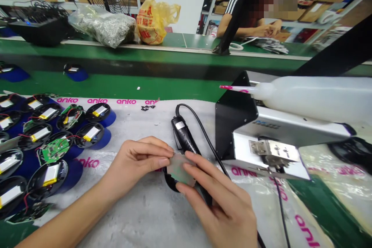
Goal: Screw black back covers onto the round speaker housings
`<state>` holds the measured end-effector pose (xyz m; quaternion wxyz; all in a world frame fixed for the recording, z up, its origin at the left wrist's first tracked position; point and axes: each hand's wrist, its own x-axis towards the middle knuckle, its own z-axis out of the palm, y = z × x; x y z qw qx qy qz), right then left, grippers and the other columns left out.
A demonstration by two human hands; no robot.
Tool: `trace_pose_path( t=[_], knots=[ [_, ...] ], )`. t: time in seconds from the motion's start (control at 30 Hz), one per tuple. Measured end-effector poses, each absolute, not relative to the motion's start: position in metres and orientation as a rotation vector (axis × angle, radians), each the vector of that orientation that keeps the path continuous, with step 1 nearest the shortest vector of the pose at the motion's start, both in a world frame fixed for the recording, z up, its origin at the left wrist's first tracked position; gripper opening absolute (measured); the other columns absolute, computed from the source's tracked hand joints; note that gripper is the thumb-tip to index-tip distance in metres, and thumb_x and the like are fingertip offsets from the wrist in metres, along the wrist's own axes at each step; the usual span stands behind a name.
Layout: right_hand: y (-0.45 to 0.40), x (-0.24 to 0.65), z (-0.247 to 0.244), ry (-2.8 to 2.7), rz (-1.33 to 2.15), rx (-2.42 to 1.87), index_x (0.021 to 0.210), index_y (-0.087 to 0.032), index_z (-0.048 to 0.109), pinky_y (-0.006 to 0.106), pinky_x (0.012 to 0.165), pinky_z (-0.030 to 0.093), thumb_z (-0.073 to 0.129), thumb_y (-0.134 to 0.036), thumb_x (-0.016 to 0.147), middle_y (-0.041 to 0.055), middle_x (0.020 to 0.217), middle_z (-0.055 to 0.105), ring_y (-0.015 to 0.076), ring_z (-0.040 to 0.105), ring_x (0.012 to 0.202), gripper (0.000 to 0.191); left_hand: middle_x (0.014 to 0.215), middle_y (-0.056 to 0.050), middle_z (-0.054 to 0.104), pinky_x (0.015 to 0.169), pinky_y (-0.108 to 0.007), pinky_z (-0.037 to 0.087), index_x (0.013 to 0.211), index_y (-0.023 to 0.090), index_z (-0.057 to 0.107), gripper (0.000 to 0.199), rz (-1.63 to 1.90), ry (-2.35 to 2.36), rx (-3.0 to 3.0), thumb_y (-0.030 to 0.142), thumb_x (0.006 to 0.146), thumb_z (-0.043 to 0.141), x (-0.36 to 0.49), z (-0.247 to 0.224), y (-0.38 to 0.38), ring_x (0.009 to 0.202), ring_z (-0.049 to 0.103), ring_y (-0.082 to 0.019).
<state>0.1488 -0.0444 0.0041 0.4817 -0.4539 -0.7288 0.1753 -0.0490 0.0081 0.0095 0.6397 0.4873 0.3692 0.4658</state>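
Between both hands is a thin, translucent whitish disc-like piece (180,172) with an uneven edge. My left hand (145,155) pinches its upper left edge between thumb and fingers. On the right side, my right hand (216,192) grips the same piece with the thumb below and fingers above. A black rounded part (171,181) shows partly under the piece; the rest of it is hidden. Just behind my hands lies a black corded electric screwdriver (186,135), its lower end partly covered by my right hand.
Blue round housings (106,118) with batteries and green circuit boards (55,147) crowd the left. To the right stand a white and black machine (261,135) and a translucent squeeze bottle (314,93). Across the green bench (116,83), a person's hands (269,29) are at work.
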Motion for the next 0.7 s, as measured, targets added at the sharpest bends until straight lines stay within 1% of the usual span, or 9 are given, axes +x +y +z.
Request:
trace_pose_path(
  t=[0.1, 0.17, 0.23, 0.3, 0.4, 0.47, 0.5, 0.6, 0.7],
  knots=[
    [-0.046, 0.149, 0.003, -1.787, 0.4, -1.109, 0.118, -0.025, 0.066, 0.025, 0.094, 0.062, 0.07, -0.013, 0.088, 0.0022, 0.128, 0.068, 0.0185, 0.073, 0.102, 0.033, 0.091, 0.0, 0.079, 0.072, -0.013, 0.058, 0.085, 0.029, 0.084, 0.022, 1.072, 0.854, 1.142, 0.009, 0.079, 0.078, -0.047, 0.009, 0.006, 0.086, 0.072, -0.012],
    [-0.046, 0.149, 0.003, -1.83, 0.334, -1.124, 0.119, -0.024, 0.065, 0.023, 0.096, 0.06, 0.07, -0.013, 0.088, 0.0027, 0.129, 0.067, 0.0163, 0.072, 0.102, 0.033, 0.092, 0.001, 0.079, 0.075, -0.013, 0.059, 0.085, 0.029, 0.084, 0.023, 1.074, 0.835, 1.096, 0.008, 0.078, 0.079, -0.046, 0.008, 0.005, 0.089, 0.073, -0.012],
    [-0.046, 0.147, 0.004, -1.868, 0.253, -1.128, 0.12, -0.021, 0.063, 0.022, 0.099, 0.057, 0.07, -0.012, 0.088, 0.0045, 0.129, 0.065, 0.015, 0.071, 0.104, 0.034, 0.099, 0.002, 0.078, 0.08, -0.014, 0.059, 0.089, 0.028, 0.084, 0.026, 1.054, 0.799, 1.037, 0.006, 0.076, 0.08, -0.045, 0.008, 0.004, 0.091, 0.074, -0.012],
    [-0.044, 0.146, 0.004, -1.905, 0.172, -1.126, 0.123, -0.02, 0.061, 0.023, 0.1, 0.056, 0.068, -0.011, 0.088, 0.0069, 0.127, 0.064, 0.0157, 0.068, 0.107, 0.036, 0.107, 0.002, 0.078, 0.082, -0.017, 0.06, 0.097, 0.029, 0.082, 0.033, 0.995, 0.733, 0.969, 0.005, 0.075, 0.081, -0.045, 0.01, 0.002, 0.093, 0.075, -0.013],
    [-0.044, 0.145, 0.005, -1.979, 0.082, -1.197, 0.132, -0.02, 0.057, 0.027, 0.09, 0.059, 0.06, -0.011, 0.092, 0.0107, 0.122, 0.059, 0.0187, 0.064, 0.108, 0.042, 0.115, 0.002, 0.078, 0.09, -0.022, 0.059, 0.113, 0.034, 0.076, 0.048, 0.946, 0.623, 0.95, 0.005, 0.075, 0.081, -0.045, 0.014, -0.002, 0.103, 0.073, -0.016],
    [-0.044, 0.145, 0.004, -2.01, 0.045, -1.266, 0.138, -0.018, 0.052, 0.027, 0.082, 0.06, 0.055, -0.01, 0.093, 0.0125, 0.118, 0.054, 0.0193, 0.063, 0.104, 0.046, 0.12, 0.002, 0.076, 0.1, -0.026, 0.054, 0.119, 0.036, 0.073, 0.053, 0.947, 0.612, 1.042, 0.005, 0.076, 0.081, -0.045, 0.018, -0.005, 0.115, 0.069, -0.017],
    [-0.045, 0.146, 0.004, -2.02, 0.036, -1.277, 0.14, -0.017, 0.05, 0.027, 0.08, 0.059, 0.054, -0.01, 0.093, 0.0127, 0.117, 0.053, 0.019, 0.062, 0.102, 0.048, 0.122, 0.002, 0.075, 0.104, -0.027, 0.051, 0.122, 0.038, 0.071, 0.055, 0.948, 0.63, 1.099, 0.006, 0.077, 0.081, -0.047, 0.02, -0.006, 0.118, 0.066, -0.018],
    [-0.046, 0.149, 0.004, -2.016, 0.1, -1.239, 0.138, -0.017, 0.052, 0.023, 0.085, 0.056, 0.055, -0.009, 0.091, 0.0105, 0.116, 0.052, 0.0158, 0.062, 0.1, 0.048, 0.135, 0.004, 0.067, 0.115, -0.036, 0.041, 0.129, 0.044, 0.064, 0.062, 0.922, 0.764, 1.328, 0.015, 0.077, 0.084, -0.053, 0.023, -0.006, 0.131, 0.056, -0.02],
    [-0.046, 0.154, 0.009, -1.976, 0.236, -1.226, 0.132, -0.02, 0.055, 0.02, 0.089, 0.054, 0.056, -0.009, 0.09, 0.0082, 0.117, 0.053, 0.0135, 0.062, 0.102, 0.043, 0.153, 0.002, 0.049, 0.119, -0.046, 0.032, 0.143, 0.046, 0.049, 0.091, 0.773, 0.895, 1.607, 0.022, 0.066, 0.092, -0.057, 0.021, -0.003, 0.144, 0.04, -0.028]
  ],
)
